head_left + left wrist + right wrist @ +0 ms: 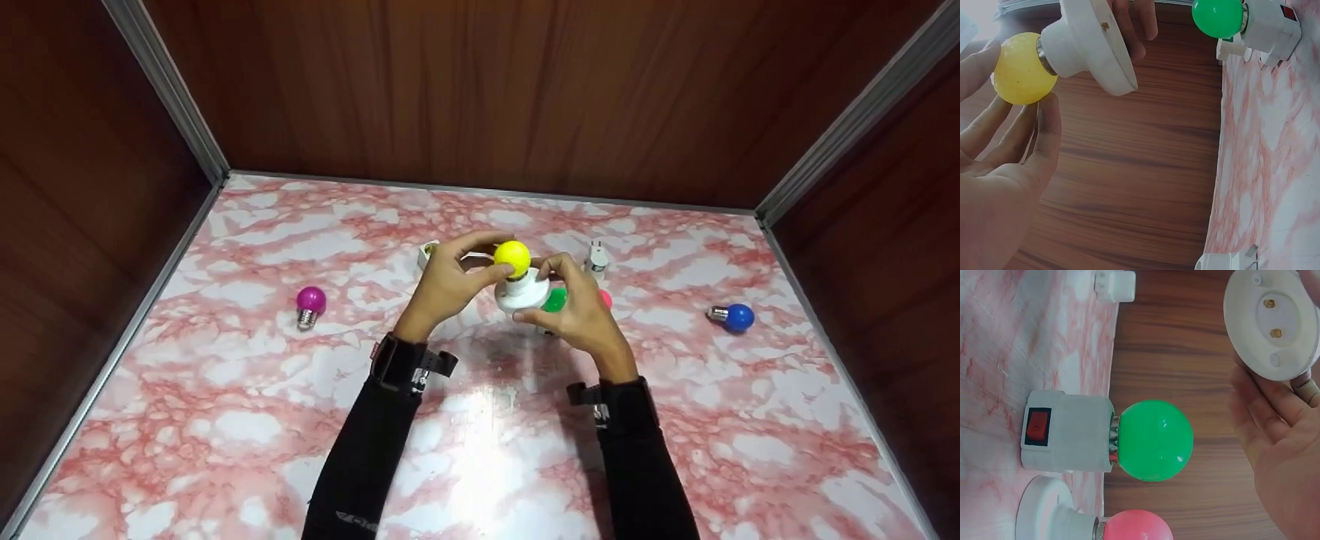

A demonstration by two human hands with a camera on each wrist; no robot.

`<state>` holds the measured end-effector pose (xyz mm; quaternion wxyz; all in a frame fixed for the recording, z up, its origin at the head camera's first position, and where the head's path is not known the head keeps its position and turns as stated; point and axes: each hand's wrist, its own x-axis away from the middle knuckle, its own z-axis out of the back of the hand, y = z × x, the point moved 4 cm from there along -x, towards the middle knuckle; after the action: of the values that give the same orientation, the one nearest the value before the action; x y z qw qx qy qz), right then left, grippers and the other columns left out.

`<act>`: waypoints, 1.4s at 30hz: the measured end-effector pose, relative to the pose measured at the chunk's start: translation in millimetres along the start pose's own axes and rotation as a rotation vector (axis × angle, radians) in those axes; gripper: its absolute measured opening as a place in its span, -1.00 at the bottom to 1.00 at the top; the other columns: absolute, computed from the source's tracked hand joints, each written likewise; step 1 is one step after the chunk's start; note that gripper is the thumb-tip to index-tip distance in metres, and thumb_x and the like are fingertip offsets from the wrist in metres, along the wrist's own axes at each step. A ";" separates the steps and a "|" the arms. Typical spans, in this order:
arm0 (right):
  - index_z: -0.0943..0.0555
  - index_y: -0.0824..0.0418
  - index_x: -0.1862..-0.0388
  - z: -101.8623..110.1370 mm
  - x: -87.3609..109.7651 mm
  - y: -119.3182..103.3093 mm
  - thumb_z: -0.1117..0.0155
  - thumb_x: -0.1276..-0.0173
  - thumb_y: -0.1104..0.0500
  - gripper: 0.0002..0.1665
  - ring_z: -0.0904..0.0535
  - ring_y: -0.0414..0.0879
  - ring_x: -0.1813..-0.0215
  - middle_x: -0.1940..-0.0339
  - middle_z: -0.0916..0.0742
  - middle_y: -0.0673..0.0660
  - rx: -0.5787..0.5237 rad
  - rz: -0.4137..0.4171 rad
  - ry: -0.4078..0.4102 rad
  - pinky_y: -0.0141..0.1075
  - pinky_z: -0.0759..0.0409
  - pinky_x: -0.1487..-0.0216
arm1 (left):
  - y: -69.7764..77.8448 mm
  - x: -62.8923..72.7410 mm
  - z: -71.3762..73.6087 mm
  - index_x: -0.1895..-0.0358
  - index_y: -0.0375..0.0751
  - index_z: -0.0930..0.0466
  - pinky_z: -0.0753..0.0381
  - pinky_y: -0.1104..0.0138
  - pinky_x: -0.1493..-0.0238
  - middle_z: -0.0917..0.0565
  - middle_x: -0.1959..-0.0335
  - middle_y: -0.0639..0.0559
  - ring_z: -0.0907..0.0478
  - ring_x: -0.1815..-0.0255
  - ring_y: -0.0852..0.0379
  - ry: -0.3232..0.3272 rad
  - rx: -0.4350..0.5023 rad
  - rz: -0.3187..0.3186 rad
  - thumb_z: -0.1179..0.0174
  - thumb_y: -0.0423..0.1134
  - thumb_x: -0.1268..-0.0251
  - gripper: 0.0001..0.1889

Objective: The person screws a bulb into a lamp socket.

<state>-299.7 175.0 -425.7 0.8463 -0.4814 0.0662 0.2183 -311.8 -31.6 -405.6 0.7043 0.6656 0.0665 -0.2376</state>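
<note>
The yellow bulb, pinched by the left hand, sits in a white holder the right hand grips, above the table between its side edges; a blue bulb lies near the right edge.

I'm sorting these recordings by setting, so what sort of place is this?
Probably a purpose-built recording or work booth, not an ordinary room: dark wood-look panels stand on three sides, metal edging runs along their corners, and they border a pink-and-white marbled tabletop.
</note>
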 end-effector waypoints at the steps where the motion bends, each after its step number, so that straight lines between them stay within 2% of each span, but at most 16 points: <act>1: -0.44 0.28 0.02 0.3 0.0 0.5 -0.81 0.01 0.17 -0.25 -0.62 0.20 -0.28 -0.30 -0.75 0.27 0.004 0.002 0.004 0.18 -0.50 -0.42 | -0.4 -0.3 0.1 -0.29 -0.33 -0.67 -0.76 0.22 -0.32 -0.76 -0.23 -0.25 -0.69 -0.20 -0.10 -0.002 -0.002 0.003 -0.44 -0.35 -0.35 -0.55; 8: -0.48 0.29 0.03 4.7 0.4 1.5 -0.81 0.02 0.16 -0.27 -0.56 0.14 -0.23 -0.29 -0.73 0.27 0.042 0.012 0.050 0.16 -0.50 -0.36 | -1.9 -0.2 4.1 -0.29 -0.25 -0.68 -0.77 0.15 -0.30 -0.77 -0.23 -0.17 -0.71 -0.19 -0.08 -0.016 -0.043 0.018 -0.48 -0.27 -0.34 -0.52; 12: -0.48 0.27 0.03 7.7 1.2 1.7 -0.82 0.02 0.14 -0.26 -0.54 0.14 -0.21 -0.29 -0.71 0.28 0.057 -0.010 0.060 0.12 -0.50 -0.33 | -4.4 0.8 10.7 -0.25 -0.16 -0.72 -0.77 0.07 -0.31 -0.79 -0.20 -0.10 -0.74 -0.17 -0.05 0.002 -0.093 0.012 -0.51 -0.19 -0.32 -0.55; 15: -0.46 0.29 0.03 11.3 1.6 2.3 -0.82 0.04 0.16 -0.25 -0.56 0.15 -0.26 -0.32 -0.71 0.29 0.053 -0.001 0.072 0.09 -0.49 -0.33 | -7.4 1.3 16.7 -0.22 -0.16 -0.73 -0.76 0.01 -0.31 -0.79 -0.18 -0.12 -0.74 -0.17 -0.11 0.019 -0.133 0.013 -0.50 -0.20 -0.33 -0.58; 20: -0.45 0.32 0.06 21.0 3.3 4.6 -0.80 0.00 0.21 -0.29 -0.56 0.14 -0.34 -0.35 -0.72 0.31 0.051 0.015 0.096 -0.08 -0.44 -0.29 | -14.3 2.2 29.3 -0.21 -0.26 -0.72 -0.75 -0.06 -0.28 -0.79 -0.15 -0.24 -0.74 -0.14 -0.20 0.061 -0.244 0.013 -0.46 -0.25 -0.37 -0.61; 22: -0.46 0.31 0.06 26.0 4.7 6.2 -0.78 -0.02 0.22 -0.31 -0.54 0.10 -0.31 -0.33 -0.71 0.30 0.047 -0.003 0.112 -0.16 -0.42 -0.24 | -18.7 2.5 35.0 -0.21 -0.27 -0.72 -0.75 -0.06 -0.25 -0.80 -0.15 -0.24 -0.74 -0.12 -0.20 0.080 -0.308 0.012 -0.44 -0.26 -0.39 -0.62; 25: -0.48 0.32 0.05 34.6 7.1 9.1 -0.76 -0.04 0.25 -0.35 -0.50 0.04 -0.22 -0.23 -0.68 0.33 0.031 -0.026 0.144 -0.15 -0.41 -0.21 | -27.7 2.3 43.0 -0.21 -0.26 -0.72 -0.74 -0.05 -0.24 -0.79 -0.15 -0.23 -0.73 -0.11 -0.21 0.095 -0.396 0.027 -0.40 -0.28 -0.41 -0.65; 29: -0.49 0.38 0.05 46.5 11.0 14.2 -0.74 -0.02 0.31 -0.37 -0.46 -0.02 -0.16 -0.16 -0.63 0.36 -0.005 -0.040 0.204 -0.14 -0.42 -0.24 | -38.8 3.9 54.4 -0.23 -0.29 -0.70 -0.69 -0.05 -0.30 -0.77 -0.18 -0.25 -0.71 -0.17 -0.25 0.106 -0.465 0.083 -0.38 -0.28 -0.43 -0.63; 32: -0.51 0.41 0.06 56.0 13.5 18.6 -0.73 0.00 0.34 -0.38 -0.47 -0.13 -0.15 -0.14 -0.66 0.31 -0.006 -0.042 0.252 -0.24 -0.41 -0.21 | -44.0 7.0 67.3 -0.24 -0.28 -0.69 -0.64 -0.04 -0.39 -0.76 -0.22 -0.25 -0.67 -0.25 -0.25 0.131 -0.522 0.150 -0.39 -0.25 -0.43 -0.61; 37: -0.54 0.45 0.05 73.5 17.6 28.8 -0.73 0.01 0.36 -0.38 -0.49 -0.27 -0.08 0.02 -0.65 0.01 0.015 -0.052 0.324 -0.31 -0.40 -0.14 | -49.6 16.9 100.8 -0.30 -0.26 -0.65 -0.49 -0.10 -0.57 -0.66 -0.37 -0.27 -0.54 -0.44 -0.28 0.173 -0.689 0.284 -0.38 -0.26 -0.41 -0.56; 40: -0.53 0.46 0.05 83.5 20.7 34.5 -0.72 0.00 0.36 -0.39 -0.47 -0.26 -0.07 0.06 -0.62 -0.10 0.026 -0.067 0.371 -0.32 -0.38 -0.10 | -53.0 24.4 122.1 -0.30 -0.33 -0.64 -0.45 -0.14 -0.61 -0.64 -0.36 -0.34 -0.51 -0.45 -0.37 0.203 -0.803 0.334 -0.37 -0.32 -0.38 -0.55; 42: -0.52 0.46 0.06 89.4 22.8 37.4 -0.73 -0.03 0.35 -0.39 -0.44 -0.24 -0.07 0.07 -0.61 -0.10 0.041 -0.078 0.398 -0.31 -0.38 -0.07 | -54.2 29.6 134.2 -0.27 -0.38 -0.65 -0.50 -0.15 -0.55 -0.66 -0.30 -0.38 -0.54 -0.39 -0.42 0.224 -0.859 0.361 -0.38 -0.32 -0.37 -0.56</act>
<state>-304.2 273.9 -415.2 0.8339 -0.5000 0.2180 0.0843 -338.6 -168.9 -452.7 0.9342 0.3367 0.1175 0.0107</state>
